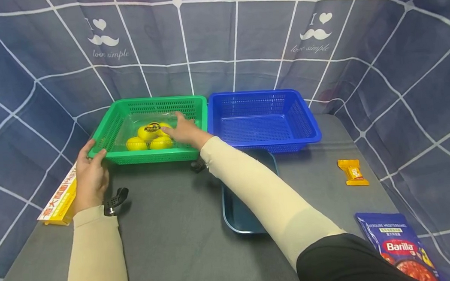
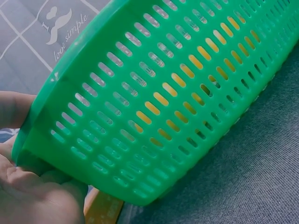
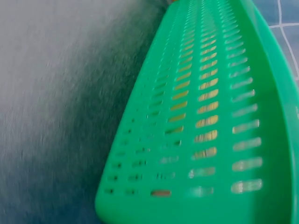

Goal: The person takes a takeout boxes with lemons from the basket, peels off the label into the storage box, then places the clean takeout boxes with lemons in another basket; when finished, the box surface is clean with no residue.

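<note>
At the back left stands a green basket [image 1: 156, 156] with slotted walls. My left hand [image 1: 89, 176] grips the rim at its front left corner; in the left wrist view the thumb and fingers lie on both sides of that rim. Inside the basket is a clear plastic box [image 1: 122, 136] of yellow, lemon-like fruit [image 1: 161, 143] with a dark label on top. My right hand [image 1: 187, 132] reaches over the right end of the box, thumb and index finger spread, touching its top. Its other fingers are hidden. The right wrist view shows only the outside of the basket.
A blue basket [image 1: 264, 142] stands beside the green one. A dark tray [image 1: 231, 211] lies partly under my right forearm. A yellow pasta box [image 1: 64, 202] leans at the left, an orange packet [image 1: 352, 172] lies at the right, and a blue Barilla pouch [image 1: 397, 237] sits front right.
</note>
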A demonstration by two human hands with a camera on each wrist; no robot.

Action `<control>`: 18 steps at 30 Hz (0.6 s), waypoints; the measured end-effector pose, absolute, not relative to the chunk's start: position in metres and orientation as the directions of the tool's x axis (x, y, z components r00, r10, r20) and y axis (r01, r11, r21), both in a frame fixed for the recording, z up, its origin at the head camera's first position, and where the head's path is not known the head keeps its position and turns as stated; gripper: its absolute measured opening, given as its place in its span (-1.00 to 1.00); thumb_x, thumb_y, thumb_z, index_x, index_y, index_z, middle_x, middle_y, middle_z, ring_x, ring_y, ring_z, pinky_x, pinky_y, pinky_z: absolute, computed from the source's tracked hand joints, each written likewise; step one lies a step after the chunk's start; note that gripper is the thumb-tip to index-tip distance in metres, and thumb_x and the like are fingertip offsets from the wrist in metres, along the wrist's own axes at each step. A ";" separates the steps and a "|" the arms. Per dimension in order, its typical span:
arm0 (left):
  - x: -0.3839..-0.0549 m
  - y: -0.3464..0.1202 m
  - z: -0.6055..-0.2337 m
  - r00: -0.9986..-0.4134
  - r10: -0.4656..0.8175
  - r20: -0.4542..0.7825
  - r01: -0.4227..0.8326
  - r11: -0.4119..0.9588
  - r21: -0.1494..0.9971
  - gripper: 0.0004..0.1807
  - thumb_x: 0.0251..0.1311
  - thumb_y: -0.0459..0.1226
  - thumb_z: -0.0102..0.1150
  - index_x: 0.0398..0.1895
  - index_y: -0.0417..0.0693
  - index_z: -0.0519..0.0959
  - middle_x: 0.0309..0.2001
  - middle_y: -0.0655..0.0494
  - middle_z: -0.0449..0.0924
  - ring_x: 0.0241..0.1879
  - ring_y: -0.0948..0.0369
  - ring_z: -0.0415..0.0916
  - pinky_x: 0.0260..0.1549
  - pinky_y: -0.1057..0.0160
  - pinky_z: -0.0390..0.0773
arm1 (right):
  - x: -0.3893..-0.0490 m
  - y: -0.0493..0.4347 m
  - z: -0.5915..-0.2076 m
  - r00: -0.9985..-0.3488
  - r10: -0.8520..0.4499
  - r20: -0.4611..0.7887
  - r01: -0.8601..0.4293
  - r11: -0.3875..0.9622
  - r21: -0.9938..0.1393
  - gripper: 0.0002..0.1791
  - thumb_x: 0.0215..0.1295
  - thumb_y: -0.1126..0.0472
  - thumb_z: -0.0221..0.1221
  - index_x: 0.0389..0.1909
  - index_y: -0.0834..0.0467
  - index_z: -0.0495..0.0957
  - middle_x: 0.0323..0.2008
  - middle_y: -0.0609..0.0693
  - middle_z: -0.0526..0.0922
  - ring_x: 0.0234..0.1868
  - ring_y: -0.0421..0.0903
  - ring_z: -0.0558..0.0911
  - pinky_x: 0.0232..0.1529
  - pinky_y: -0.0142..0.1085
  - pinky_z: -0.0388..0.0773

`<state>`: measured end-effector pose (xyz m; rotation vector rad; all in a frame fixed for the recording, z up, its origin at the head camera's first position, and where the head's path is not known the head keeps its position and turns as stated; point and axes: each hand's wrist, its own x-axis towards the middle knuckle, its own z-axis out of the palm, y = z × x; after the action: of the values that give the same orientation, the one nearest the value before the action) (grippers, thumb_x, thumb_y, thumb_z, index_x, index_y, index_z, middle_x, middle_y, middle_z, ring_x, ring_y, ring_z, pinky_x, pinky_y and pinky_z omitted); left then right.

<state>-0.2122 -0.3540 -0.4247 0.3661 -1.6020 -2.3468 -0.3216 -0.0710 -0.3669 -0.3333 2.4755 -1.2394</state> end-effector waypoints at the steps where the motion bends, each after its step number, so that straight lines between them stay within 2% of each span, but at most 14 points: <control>1: -0.211 -0.355 -0.426 -0.929 -0.368 -0.047 0.092 -0.351 0.932 -0.27 0.54 -0.32 0.19 0.66 0.16 0.16 -0.31 0.18 0.50 -0.90 0.33 0.11 -0.98 0.35 0.07 | -0.322 -0.073 -0.368 -0.912 -0.350 -0.216 -0.021 0.564 -0.825 -0.01 0.54 -0.25 0.17 0.74 -0.14 -0.19 0.64 0.12 0.09 0.62 0.15 0.05 0.50 0.09 0.18; 5: -0.214 -0.353 -0.427 -0.930 -0.368 -0.013 0.125 -0.349 0.929 -0.29 0.53 -0.32 0.19 0.64 0.13 0.18 -0.21 0.14 0.53 -0.89 0.34 0.13 -0.97 0.37 0.09 | -0.325 -0.075 -0.369 -0.920 -0.321 -0.224 0.045 0.482 -0.875 -0.06 0.56 -0.16 0.19 0.73 -0.18 -0.14 0.61 0.08 0.18 0.50 0.14 0.33 0.39 0.07 0.38; 6: -0.215 -0.353 -0.427 -0.930 -0.368 -0.013 0.124 -0.347 0.930 -0.30 0.53 -0.31 0.20 0.64 0.14 0.19 -0.29 0.14 0.51 -0.89 0.34 0.13 -0.97 0.37 0.09 | -0.326 -0.075 -0.369 -0.922 -0.315 -0.225 0.055 0.470 -0.881 -0.07 0.56 -0.13 0.21 0.73 -0.19 -0.13 0.60 0.08 0.20 0.47 0.14 0.37 0.38 0.07 0.41; 8: -0.215 -0.352 -0.426 -0.928 -0.372 -0.019 0.115 -0.336 0.935 -0.30 0.53 -0.29 0.21 0.63 0.16 0.20 -0.40 0.16 0.42 -0.90 0.34 0.12 -0.98 0.37 0.09 | -0.327 -0.075 -0.370 -0.917 -0.319 -0.238 0.079 0.441 -0.894 -0.08 0.56 -0.07 0.23 0.73 -0.22 -0.11 0.61 0.06 0.19 0.46 0.14 0.38 0.36 0.09 0.42; 11: -0.212 -0.353 -0.427 -0.926 -0.376 -0.037 0.098 -0.334 0.938 -0.31 0.54 -0.27 0.21 0.63 0.19 0.21 -0.42 0.16 0.39 -0.90 0.33 0.11 -0.97 0.36 0.08 | -0.328 -0.076 -0.373 -0.906 -0.331 -0.264 0.123 0.391 -0.912 -0.07 0.55 0.03 0.26 0.72 -0.28 -0.09 0.63 0.04 0.15 0.47 0.14 0.37 0.36 0.13 0.41; 15: -0.210 -0.353 -0.427 -0.927 -0.374 -0.032 0.105 -0.341 0.934 -0.31 0.54 -0.29 0.19 0.64 0.18 0.20 -0.24 0.13 0.49 -0.89 0.32 0.11 -0.96 0.37 0.08 | -0.328 -0.078 -0.376 -0.903 -0.331 -0.274 0.161 0.330 -0.930 -0.06 0.54 0.16 0.26 0.72 -0.28 -0.07 0.64 0.06 0.10 0.48 0.18 0.34 0.36 0.15 0.40; 18: -0.209 -0.354 -0.428 -0.929 -0.369 -0.031 0.109 -0.352 0.930 -0.30 0.54 -0.30 0.18 0.65 0.16 0.18 -0.18 0.11 0.51 -0.89 0.32 0.11 -0.96 0.36 0.07 | -0.326 -0.078 -0.376 -0.906 -0.319 -0.278 0.179 0.305 -0.935 -0.07 0.54 0.20 0.24 0.72 -0.26 -0.07 0.65 0.08 0.07 0.50 0.18 0.30 0.38 0.14 0.38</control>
<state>-0.2089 -0.3539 -0.4283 0.3405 -1.5824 -2.3417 -0.3259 -0.0779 -0.3759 -0.1246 2.1651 -1.6320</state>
